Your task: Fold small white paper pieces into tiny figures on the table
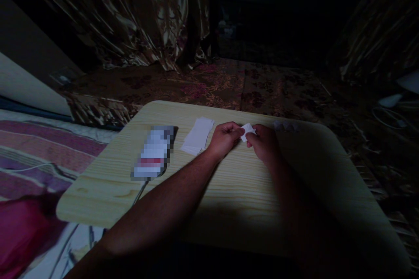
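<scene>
A small folded piece of white paper (pixel 248 131) is held between my two hands above the far part of the wooden table (pixel 229 205). My left hand (pixel 225 138) pinches its left side, thumb on top. My right hand (pixel 262 140) grips the right side with the thumb and fingers closed on it. Left of my left hand lies a loose stack of white paper strips (pixel 198 134). Several small folded paper pieces (pixel 286 126) rest in dim light beyond my right hand, near the table's far edge.
A phone (pixel 153 151), blurred out, lies on the left of the table with a white cable (pixel 140 192) running from its near end. Striped bedding (pixel 36 148) and a red cloth (pixel 26 231) are at the left. Patterned curtains (pixel 157 13) hang behind; a white lamp-like object (pixel 391 100) stands far right.
</scene>
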Demonstrator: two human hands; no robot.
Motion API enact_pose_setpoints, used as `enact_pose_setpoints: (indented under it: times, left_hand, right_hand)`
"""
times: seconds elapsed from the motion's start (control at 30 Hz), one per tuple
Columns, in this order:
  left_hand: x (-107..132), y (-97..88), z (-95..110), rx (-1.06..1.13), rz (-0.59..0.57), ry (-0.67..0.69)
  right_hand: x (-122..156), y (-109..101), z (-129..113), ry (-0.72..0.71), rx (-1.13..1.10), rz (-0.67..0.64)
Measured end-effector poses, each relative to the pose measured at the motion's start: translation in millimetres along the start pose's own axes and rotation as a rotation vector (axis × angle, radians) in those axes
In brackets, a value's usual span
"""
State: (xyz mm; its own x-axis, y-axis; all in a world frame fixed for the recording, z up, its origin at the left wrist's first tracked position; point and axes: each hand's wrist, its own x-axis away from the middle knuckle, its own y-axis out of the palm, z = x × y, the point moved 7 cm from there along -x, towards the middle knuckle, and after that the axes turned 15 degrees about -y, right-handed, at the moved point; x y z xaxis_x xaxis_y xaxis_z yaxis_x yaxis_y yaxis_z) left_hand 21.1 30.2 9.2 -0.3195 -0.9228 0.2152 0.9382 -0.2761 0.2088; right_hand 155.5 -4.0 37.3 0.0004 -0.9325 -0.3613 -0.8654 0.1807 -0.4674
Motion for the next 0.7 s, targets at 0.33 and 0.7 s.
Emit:
enact_pose_setpoints:
  times: [0.33,0.7]
  left_hand:
    - [-1.7,-1.5,0.8,0.036,0.03,0.005]
    - [-0.4,-6.4,6.4,-0.055,0.096,0.047]
  right_hand:
    - [2.6,2.8,-0.9,0.054,0.004,-0.008]
    - [3.9,5.4,-4.7,0.078,-0.019,-0.022]
